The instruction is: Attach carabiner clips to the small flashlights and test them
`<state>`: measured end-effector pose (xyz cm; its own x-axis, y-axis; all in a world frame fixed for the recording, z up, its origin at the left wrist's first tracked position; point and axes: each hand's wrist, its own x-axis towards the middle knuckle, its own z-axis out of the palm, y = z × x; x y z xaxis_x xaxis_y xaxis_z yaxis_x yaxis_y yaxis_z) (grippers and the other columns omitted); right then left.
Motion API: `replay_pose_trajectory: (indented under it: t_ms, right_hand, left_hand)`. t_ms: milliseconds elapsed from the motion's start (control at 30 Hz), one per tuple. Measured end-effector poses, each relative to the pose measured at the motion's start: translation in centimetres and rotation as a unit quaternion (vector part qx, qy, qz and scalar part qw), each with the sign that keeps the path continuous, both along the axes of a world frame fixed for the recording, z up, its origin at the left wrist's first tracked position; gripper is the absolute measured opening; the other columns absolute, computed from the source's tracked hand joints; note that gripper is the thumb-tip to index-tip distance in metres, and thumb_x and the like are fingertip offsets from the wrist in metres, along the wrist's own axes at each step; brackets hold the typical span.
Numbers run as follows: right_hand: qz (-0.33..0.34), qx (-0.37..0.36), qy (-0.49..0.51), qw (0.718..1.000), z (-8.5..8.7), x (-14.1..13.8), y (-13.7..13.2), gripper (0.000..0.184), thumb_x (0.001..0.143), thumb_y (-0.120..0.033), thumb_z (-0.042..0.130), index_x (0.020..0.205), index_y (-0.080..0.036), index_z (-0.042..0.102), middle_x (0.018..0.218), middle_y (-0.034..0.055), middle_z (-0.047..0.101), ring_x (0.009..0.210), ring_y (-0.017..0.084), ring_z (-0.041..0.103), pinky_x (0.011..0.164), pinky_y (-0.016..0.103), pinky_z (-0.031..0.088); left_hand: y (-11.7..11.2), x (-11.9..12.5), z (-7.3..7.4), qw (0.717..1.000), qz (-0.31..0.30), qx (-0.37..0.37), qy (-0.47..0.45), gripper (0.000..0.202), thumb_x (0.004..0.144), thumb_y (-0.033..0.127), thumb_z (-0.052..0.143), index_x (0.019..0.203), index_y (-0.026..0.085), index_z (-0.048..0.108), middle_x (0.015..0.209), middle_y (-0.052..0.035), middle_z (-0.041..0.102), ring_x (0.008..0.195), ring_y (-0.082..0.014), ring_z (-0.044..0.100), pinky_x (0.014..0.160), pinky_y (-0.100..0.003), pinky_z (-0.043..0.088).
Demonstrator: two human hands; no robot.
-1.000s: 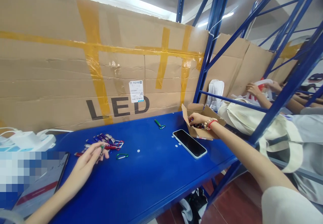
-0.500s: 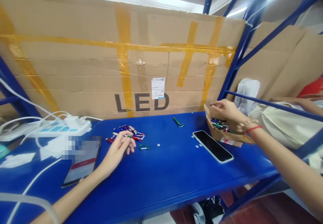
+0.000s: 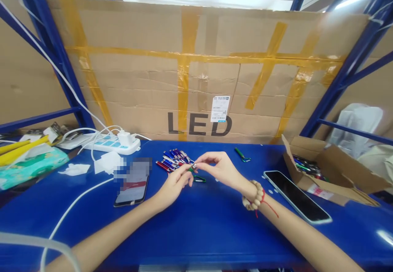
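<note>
My left hand [image 3: 176,184] has its fingers closed on a small green tube [image 3: 191,169] that looks like a keychain flashlight. The thumb and forefinger of my right hand [image 3: 224,173] pinch its silver end, and the fingertips hide much of it. A green carabiner [image 3: 199,179] lies on the blue table just below the joined hands. Behind my left hand is a row of red, blue and silver keychain flashlights [image 3: 172,160] with clips. Another green flashlight with a carabiner [image 3: 241,154] lies apart at the back right.
An open cardboard box [image 3: 334,196] of similar small pieces stands on the right, beside a phone [image 3: 296,196]. On the left are a second phone [image 3: 135,184], crumpled tissue [image 3: 107,162], a power strip [image 3: 107,144] and white cables. A large cardboard sheet [image 3: 135,88] backs the blue table.
My right hand has come from the cardboard box to my left hand and now pinches the end of the green tube. The camera view has turned left.
</note>
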<state>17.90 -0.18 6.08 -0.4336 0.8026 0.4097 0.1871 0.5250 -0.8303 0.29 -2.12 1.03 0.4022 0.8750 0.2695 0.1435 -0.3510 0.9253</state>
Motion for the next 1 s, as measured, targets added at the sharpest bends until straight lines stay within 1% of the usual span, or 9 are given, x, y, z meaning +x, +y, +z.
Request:
replay_pose_trajectory:
  t_ms: [133,233,333,500,567,733,833,900,1000]
  right_hand:
    - [-0.029,0.073,-0.012,0.997,-1.4,-0.1,0.0,0.020,0.074,-0.036,0.070,0.070,-0.016,0.071,0.074,0.0047,0.069,0.067,0.014,0.062,0.059,0.024,0.048]
    - [-0.039,0.066,-0.026,0.997,-2.2,0.1,-0.2,0.019,0.075,-0.035,0.069,0.070,-0.017,0.071,0.069,0.0038,0.068,0.063,0.013,0.061,0.058,0.024,0.047]
    - [-0.033,0.075,-0.049,0.995,-2.6,0.5,-0.3,0.020,0.077,-0.035,0.068,0.067,-0.018,0.071,0.067,0.0033,0.068,0.063,0.013,0.062,0.059,0.024,0.048]
    - [0.026,0.189,-0.120,0.974,-2.7,1.5,-0.2,0.018,0.083,-0.031,0.063,0.071,-0.018,0.070,0.071,0.0035,0.068,0.067,0.013,0.061,0.065,0.024,0.048]
    - [0.025,0.205,-0.136,0.969,-3.0,1.7,-0.2,0.020,0.085,-0.030,0.059,0.072,-0.019,0.069,0.070,0.0031,0.067,0.065,0.012,0.060,0.065,0.023,0.048]
    - [0.008,0.136,-0.121,0.983,-3.5,1.2,-0.5,0.021,0.083,-0.030,0.061,0.068,-0.017,0.068,0.067,0.0025,0.067,0.060,0.011,0.060,0.058,0.022,0.047]
    - [-0.017,0.057,-0.110,0.992,-3.5,0.8,-0.7,0.019,0.078,-0.030,0.065,0.064,-0.016,0.066,0.060,0.0015,0.065,0.053,0.010,0.056,0.050,0.020,0.044]
    - [-0.040,0.015,-0.108,0.993,-3.4,0.7,-0.7,0.021,0.076,-0.030,0.066,0.061,-0.015,0.064,0.055,0.0009,0.063,0.048,0.009,0.051,0.046,0.019,0.041]
    - [-0.039,-0.014,-0.105,0.994,-3.1,0.7,-0.6,0.021,0.075,-0.031,0.066,0.061,-0.014,0.064,0.057,0.0008,0.063,0.048,0.008,0.051,0.046,0.020,0.041]
  left_hand:
    - [-0.1,-0.3,0.1,0.998,0.000,0.029,0.048,0.029,0.090,0.034,0.035,0.093,0.015,0.057,0.062,0.0030,0.050,0.058,-0.0108,0.042,0.060,-0.025,0.033]
    - [-0.4,-0.5,0.2,0.996,0.003,0.041,0.081,0.027,0.090,0.031,0.036,0.083,0.016,0.057,0.059,0.0035,0.048,0.057,-0.0105,0.042,0.060,-0.024,0.035]
    - [-0.8,-0.5,0.2,0.995,-0.008,0.037,0.090,0.026,0.090,0.030,0.036,0.084,0.015,0.057,0.057,0.0044,0.046,0.054,-0.0095,0.040,0.057,-0.022,0.035]
    - [-1.4,-0.2,0.1,0.993,-0.041,0.007,0.106,0.025,0.090,0.029,0.037,0.085,0.015,0.057,0.056,0.0051,0.043,0.050,-0.0079,0.037,0.051,-0.020,0.033]
    - [-1.6,-0.1,0.0,0.993,-0.037,0.007,0.109,0.025,0.090,0.028,0.037,0.085,0.014,0.058,0.056,0.0046,0.044,0.050,-0.0078,0.038,0.050,-0.020,0.033]
    - [-1.7,-0.1,-0.2,0.987,-0.004,0.075,0.145,0.025,0.090,0.024,0.038,0.090,0.015,0.061,0.058,0.0018,0.056,0.050,-0.0089,0.046,0.051,-0.020,0.039]
    - [-1.4,-0.4,-0.6,0.973,0.021,0.144,0.178,0.025,0.089,0.022,0.041,0.098,0.017,0.064,0.079,-0.0037,0.070,0.065,-0.0127,0.061,0.063,-0.022,0.047]
    - [-1.0,-0.6,-0.9,0.962,0.036,0.190,0.192,0.025,0.088,0.023,0.044,0.103,0.018,0.064,0.096,-0.0070,0.072,0.081,-0.0163,0.066,0.074,-0.025,0.050]
    - [-0.3,-1.0,-1.3,0.953,0.051,0.221,0.202,0.026,0.088,0.025,0.047,0.105,0.019,0.065,0.100,-0.0080,0.072,0.085,-0.0181,0.068,0.079,-0.028,0.051]
